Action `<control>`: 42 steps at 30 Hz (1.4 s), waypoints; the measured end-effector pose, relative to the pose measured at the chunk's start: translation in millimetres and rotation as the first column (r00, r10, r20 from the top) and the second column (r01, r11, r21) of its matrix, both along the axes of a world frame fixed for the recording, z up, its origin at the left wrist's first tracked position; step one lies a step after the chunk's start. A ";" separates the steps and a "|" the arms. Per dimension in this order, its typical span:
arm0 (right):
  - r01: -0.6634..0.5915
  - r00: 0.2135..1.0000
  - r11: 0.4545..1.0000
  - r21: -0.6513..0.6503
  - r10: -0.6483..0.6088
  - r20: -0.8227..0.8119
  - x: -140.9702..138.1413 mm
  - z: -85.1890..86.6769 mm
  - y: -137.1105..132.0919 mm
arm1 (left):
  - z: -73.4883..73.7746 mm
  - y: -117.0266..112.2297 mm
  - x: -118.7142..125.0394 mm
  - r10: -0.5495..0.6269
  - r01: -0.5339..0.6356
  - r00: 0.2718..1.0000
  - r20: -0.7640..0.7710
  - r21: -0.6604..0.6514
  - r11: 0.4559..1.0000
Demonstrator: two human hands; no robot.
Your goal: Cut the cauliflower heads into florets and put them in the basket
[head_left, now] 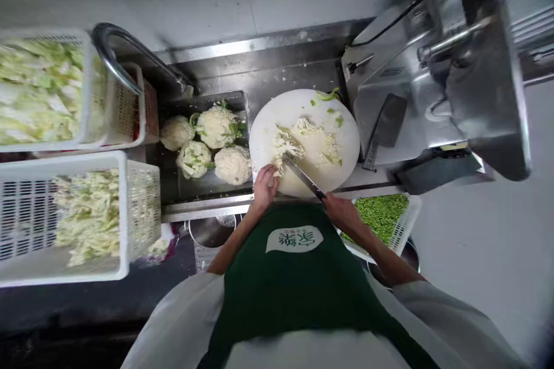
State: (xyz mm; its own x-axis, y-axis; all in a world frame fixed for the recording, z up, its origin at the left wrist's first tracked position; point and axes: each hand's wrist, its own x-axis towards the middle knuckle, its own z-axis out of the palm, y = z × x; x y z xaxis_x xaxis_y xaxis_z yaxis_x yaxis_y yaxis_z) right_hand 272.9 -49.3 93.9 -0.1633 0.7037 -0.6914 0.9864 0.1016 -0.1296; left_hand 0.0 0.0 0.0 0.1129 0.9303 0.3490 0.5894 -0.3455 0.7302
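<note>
A round white cutting board (341, 155) lies on the steel counter with cut cauliflower pieces (318, 141) spread over it. My right hand (340, 210) is closed on the handle of a knife (303, 176), whose blade points up-left into the pieces. At the board's near left edge my left hand (265, 184) curls its fingers over a piece of cauliflower (280, 168), right beside the blade. Several whole cauliflower heads (216, 127) sit in the sink just left of the board.
Two white baskets stand at the left: one with cut cauliflower (86, 213), one with leafy greens (38, 86). A basket of chopped green vegetable (383, 213) sits at my right. A steel machine (454, 69) and a cleaver (385, 127) stand right of the board. A tap (125, 52) arches over the sink.
</note>
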 end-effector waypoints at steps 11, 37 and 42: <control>-0.076 0.996 0.997 -0.005 0.075 -0.048 -3.7 8.3 -4.8 | 3.1 8.2 -4.2 0.050 -0.051 0.999 -0.003 -0.043 0.998; 0.149 0.978 0.984 0.093 -0.133 -0.159 -5.0 5.8 6.5 | -5.4 28.3 11.6 0.165 -0.163 0.986 0.024 -0.068 0.984; 0.447 0.887 0.860 0.245 -0.392 -0.242 22.2 5.0 -14.4 | -9.2 39.2 26.4 0.113 -0.131 0.981 -0.159 -0.108 0.985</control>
